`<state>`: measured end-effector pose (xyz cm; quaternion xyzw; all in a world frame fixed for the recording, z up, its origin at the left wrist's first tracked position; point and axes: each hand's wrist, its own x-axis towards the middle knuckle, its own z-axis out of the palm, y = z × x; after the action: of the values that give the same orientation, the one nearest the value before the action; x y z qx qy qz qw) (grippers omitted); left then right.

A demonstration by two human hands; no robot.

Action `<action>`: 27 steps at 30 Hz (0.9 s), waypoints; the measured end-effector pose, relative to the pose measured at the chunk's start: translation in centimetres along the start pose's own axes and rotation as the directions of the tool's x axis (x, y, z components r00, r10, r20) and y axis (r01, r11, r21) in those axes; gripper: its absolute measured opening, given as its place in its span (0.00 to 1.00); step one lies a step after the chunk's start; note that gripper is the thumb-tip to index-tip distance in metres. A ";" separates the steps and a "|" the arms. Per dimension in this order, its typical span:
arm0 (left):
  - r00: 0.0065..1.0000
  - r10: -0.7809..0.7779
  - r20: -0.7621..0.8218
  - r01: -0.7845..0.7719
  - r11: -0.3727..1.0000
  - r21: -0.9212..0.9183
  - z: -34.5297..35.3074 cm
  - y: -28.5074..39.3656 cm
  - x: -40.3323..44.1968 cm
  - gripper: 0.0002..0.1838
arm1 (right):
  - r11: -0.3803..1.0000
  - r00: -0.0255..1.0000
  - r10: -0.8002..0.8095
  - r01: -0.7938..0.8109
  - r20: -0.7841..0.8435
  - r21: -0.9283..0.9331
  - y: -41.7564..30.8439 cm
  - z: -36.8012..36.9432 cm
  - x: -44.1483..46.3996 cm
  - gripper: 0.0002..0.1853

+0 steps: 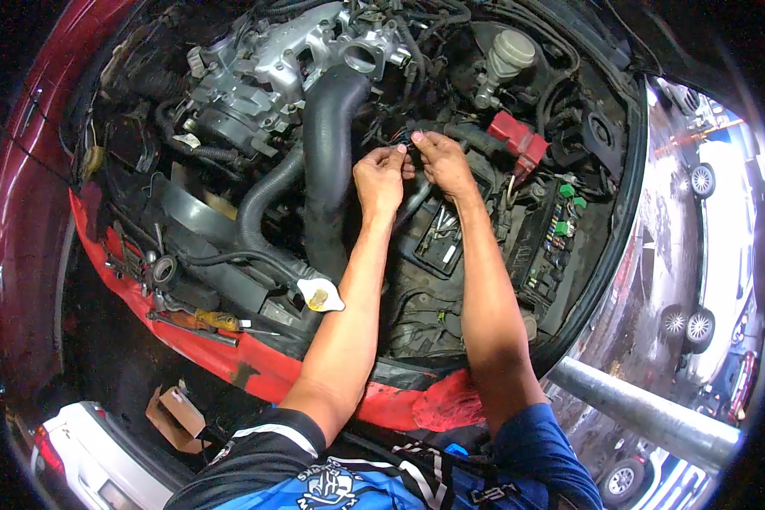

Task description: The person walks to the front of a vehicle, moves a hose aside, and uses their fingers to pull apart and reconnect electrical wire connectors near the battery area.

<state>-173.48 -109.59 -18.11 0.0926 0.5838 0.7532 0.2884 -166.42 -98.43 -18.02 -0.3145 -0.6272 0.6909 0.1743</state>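
Note:
Both my hands are close together over the engine bay, fingertips nearly meeting. My left hand (380, 177) is closed in a pinch, thumb against the fingers, at the end of some thin wires (394, 136). Just right of it, my right hand (444, 163) pinches the same wires between thumb and fingers. Some of the wires look reddish; a small dark piece between the fingertips is mostly hidden. A thick black hose (333, 144) runs left of my hands. Below my right hand lies a black tray (440, 259) with metal tools in it.
The metal intake manifold (293, 55) is at the upper left. A red battery terminal cover (518, 143) and an open fuse box (548, 242) are on the right. A radiator cap (320, 295) lies near my left forearm. A screwdriver (217, 320) rests along the red front edge.

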 end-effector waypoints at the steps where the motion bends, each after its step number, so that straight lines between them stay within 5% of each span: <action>1: 1.000 -0.021 -0.010 0.021 0.999 -0.024 0.0 -0.2 0.0 0.12 | 1.000 1.000 -0.001 0.001 0.004 -0.021 -0.1 0.1 -0.1 0.17; 9: 0.993 -0.115 0.027 0.118 0.958 -0.262 0.3 -0.2 -0.3 0.10 | 1.000 1.000 -0.002 0.002 -0.023 -0.010 -0.2 0.1 -0.1 0.17; 19: 0.993 -0.121 0.011 0.121 0.973 -0.195 0.0 -0.1 -0.4 0.10 | 0.998 0.999 -0.014 0.011 -0.043 -0.057 -0.1 0.2 0.1 0.17; 27: 0.999 -0.047 0.002 0.047 0.984 -0.172 0.3 -0.4 -0.4 0.10 | 0.997 1.000 0.024 -0.023 -0.015 0.078 0.1 0.1 -0.1 0.20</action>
<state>-172.91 -109.47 -18.27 0.0526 0.5191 0.7938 0.3124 -166.39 -98.60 -18.08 -0.3203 -0.5946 0.7144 0.1832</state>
